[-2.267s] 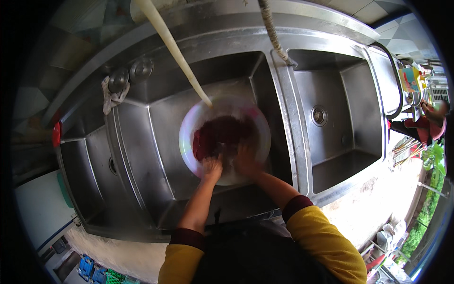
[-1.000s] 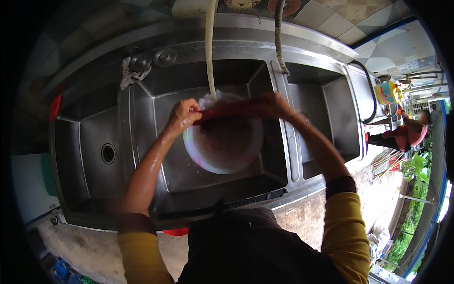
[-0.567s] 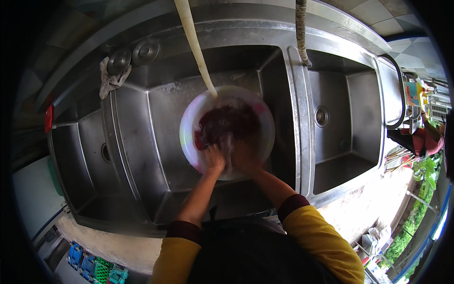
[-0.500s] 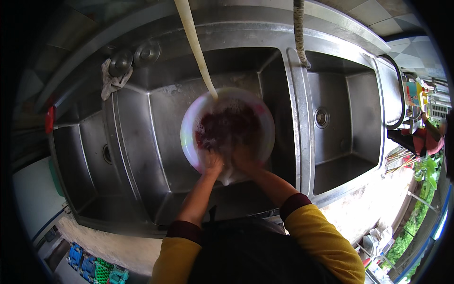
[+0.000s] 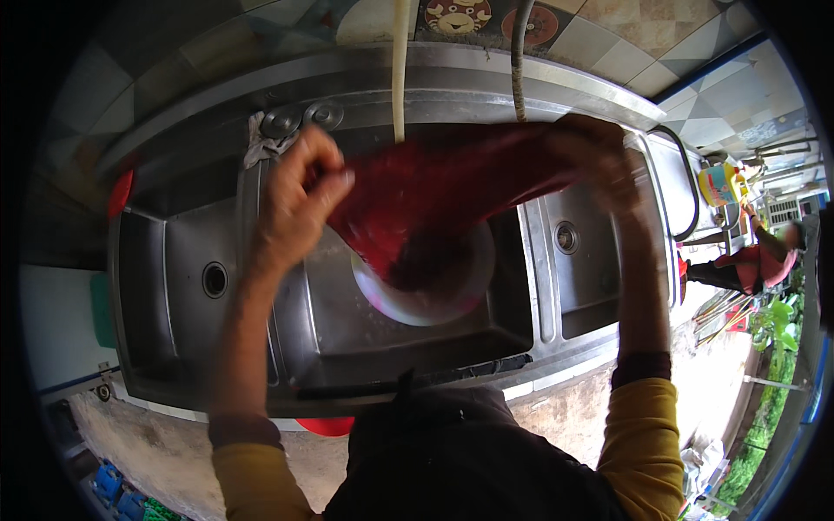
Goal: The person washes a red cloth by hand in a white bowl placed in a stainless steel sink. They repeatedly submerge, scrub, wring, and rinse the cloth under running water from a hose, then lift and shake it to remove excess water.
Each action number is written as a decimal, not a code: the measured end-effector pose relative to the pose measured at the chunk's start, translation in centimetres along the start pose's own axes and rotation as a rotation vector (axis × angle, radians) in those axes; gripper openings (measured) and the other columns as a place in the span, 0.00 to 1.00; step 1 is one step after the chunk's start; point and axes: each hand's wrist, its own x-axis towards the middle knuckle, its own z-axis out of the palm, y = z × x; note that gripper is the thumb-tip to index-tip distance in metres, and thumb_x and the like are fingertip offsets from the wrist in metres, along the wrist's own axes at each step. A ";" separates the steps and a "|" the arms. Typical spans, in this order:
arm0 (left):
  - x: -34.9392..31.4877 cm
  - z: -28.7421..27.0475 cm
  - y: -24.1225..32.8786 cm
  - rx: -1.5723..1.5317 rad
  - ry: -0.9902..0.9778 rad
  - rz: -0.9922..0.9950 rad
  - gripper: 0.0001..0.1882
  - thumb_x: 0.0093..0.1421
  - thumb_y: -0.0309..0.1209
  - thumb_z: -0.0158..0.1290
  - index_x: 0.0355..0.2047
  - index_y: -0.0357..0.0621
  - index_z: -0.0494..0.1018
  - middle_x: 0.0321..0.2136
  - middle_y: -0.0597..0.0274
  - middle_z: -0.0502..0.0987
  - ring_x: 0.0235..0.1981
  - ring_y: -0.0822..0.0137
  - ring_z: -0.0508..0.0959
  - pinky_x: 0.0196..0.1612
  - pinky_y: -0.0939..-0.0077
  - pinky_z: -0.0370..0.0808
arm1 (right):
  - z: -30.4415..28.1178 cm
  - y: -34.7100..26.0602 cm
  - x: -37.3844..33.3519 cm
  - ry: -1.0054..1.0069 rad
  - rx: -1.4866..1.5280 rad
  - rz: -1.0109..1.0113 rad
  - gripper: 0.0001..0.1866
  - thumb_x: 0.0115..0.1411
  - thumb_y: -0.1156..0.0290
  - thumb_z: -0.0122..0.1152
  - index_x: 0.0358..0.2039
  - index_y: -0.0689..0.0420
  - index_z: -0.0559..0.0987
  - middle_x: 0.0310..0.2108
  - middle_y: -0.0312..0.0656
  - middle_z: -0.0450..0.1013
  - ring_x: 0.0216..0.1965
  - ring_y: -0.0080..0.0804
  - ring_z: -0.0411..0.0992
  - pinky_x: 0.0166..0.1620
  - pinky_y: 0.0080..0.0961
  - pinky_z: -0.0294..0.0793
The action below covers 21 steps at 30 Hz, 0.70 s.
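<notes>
A wet, dark red cloth [image 5: 452,178] is stretched between my raised hands, its lower part hanging down to a pale round basin [image 5: 395,304]. My left hand [image 5: 295,200] is closed on the cloth's left upper corner. At the other end, my right hand [image 5: 599,165] grips the cloth, though motion smears its fingers. The basin stands in the middle bowl of a steel sink [image 5: 347,352], partly hidden by the cloth. Whether the cloth's lowest part touches the basin's contents I cannot tell.
A pale hose [image 5: 399,74] and a grey one [image 5: 519,69] hang at the back. Sink bowls lie left [image 5: 187,321] and right [image 5: 582,282]. Two round metal lids [image 5: 321,115] and a white rag [image 5: 258,143] rest on the back ledge. Another person [image 5: 764,260] is at far right.
My hands have come up out of the basin and spread wide, lifting the red cloth. The view has shifted, showing more of the tiled wall.
</notes>
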 end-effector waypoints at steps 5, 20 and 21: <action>5.0 -4.4 10.6 -0.164 0.159 0.147 0.10 0.48 0.16 0.53 0.28 0.45 0.68 0.24 0.70 0.69 0.26 0.75 0.69 0.32 0.83 0.68 | -5.2 -13.6 2.9 0.122 -0.004 -0.118 0.19 0.58 0.69 0.56 0.50 0.59 0.74 0.42 0.42 0.75 0.41 0.28 0.75 0.42 0.22 0.77; -15.6 3.8 -4.2 -0.544 0.323 -0.674 0.16 0.56 0.21 0.53 0.46 0.41 0.70 0.38 0.62 0.72 0.39 0.73 0.73 0.40 0.80 0.72 | 18.6 26.9 -10.3 0.418 -0.225 0.797 0.16 0.55 0.64 0.52 0.31 0.66 0.78 0.28 0.52 0.77 0.27 0.43 0.77 0.28 0.39 0.75; -17.4 3.0 -4.4 -0.459 0.380 -0.748 0.14 0.57 0.22 0.53 0.45 0.41 0.70 0.36 0.61 0.72 0.34 0.74 0.73 0.37 0.81 0.72 | 22.8 29.2 -11.6 0.527 0.069 0.598 0.17 0.57 0.61 0.53 0.27 0.64 0.78 0.22 0.46 0.75 0.21 0.41 0.73 0.24 0.39 0.73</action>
